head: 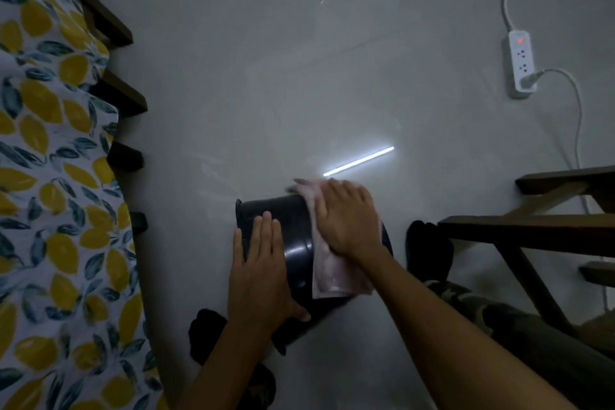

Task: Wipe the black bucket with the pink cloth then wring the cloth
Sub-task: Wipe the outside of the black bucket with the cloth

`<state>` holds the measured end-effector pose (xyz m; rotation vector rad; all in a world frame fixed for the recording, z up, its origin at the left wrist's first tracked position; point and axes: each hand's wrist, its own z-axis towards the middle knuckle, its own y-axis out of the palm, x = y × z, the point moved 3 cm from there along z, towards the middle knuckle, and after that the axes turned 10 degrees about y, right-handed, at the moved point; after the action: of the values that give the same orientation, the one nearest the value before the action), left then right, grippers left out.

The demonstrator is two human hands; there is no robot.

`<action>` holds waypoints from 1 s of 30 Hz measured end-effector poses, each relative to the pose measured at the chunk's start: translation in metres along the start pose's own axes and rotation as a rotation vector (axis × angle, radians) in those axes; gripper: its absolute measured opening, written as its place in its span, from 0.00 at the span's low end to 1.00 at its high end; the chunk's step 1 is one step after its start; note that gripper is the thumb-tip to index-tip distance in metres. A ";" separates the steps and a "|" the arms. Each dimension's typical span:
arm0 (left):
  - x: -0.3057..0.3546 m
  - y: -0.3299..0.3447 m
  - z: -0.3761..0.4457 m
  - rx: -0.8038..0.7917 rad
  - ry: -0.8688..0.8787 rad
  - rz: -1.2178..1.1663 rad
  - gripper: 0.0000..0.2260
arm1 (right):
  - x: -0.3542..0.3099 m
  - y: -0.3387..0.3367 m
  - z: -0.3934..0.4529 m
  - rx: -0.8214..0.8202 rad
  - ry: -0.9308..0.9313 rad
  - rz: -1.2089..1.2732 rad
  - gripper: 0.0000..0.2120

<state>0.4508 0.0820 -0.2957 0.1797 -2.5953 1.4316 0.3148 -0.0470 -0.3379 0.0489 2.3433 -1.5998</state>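
The black bucket (296, 243) lies on its side on the grey floor, between my knees. My left hand (259, 270) rests flat on its left part, fingers together, steadying it. The pink cloth (327, 271) is draped over the right part of the bucket. My right hand (347, 215) presses flat on the cloth, palm down. A corner of the cloth sticks out past my fingertips at the far side. The bucket's opening is not visible.
A bed with a lemon-print sheet (50, 176) and dark wooden slats fills the left side. A wooden frame (532, 226) stands at the right. A white power strip (522, 63) with its cable lies on the floor at the far right.
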 end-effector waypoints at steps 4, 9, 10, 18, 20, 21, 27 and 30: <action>0.005 0.001 -0.006 0.029 -0.034 0.002 0.77 | 0.032 -0.002 -0.018 0.034 0.297 0.170 0.34; 0.019 -0.016 -0.010 0.319 -0.070 -0.149 0.61 | 0.039 -0.008 -0.041 -0.025 0.376 0.305 0.40; 0.016 -0.024 -0.007 0.383 -0.136 -0.198 0.57 | 0.040 -0.008 -0.045 -0.040 0.373 0.307 0.41; -0.017 -0.050 0.050 0.389 -0.640 -0.780 0.36 | 0.047 0.007 -0.063 -0.031 0.340 0.266 0.38; -0.011 -0.059 0.051 0.482 -0.597 -0.774 0.34 | 0.046 0.007 -0.061 0.023 0.329 0.256 0.34; -0.010 -0.061 0.050 0.513 -0.567 -0.771 0.33 | 0.044 0.007 -0.060 0.052 0.307 0.249 0.33; -0.002 -0.046 0.006 0.742 -0.451 -0.874 0.29 | 0.027 0.007 -0.053 0.070 0.185 0.369 0.25; 0.005 -0.026 -0.011 0.852 -0.439 -0.903 0.28 | 0.026 0.003 -0.060 0.098 0.173 0.398 0.27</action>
<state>0.4523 0.0771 -0.2675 1.6414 -1.4786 2.0377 0.2773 0.0057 -0.3274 0.6563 2.1923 -1.5539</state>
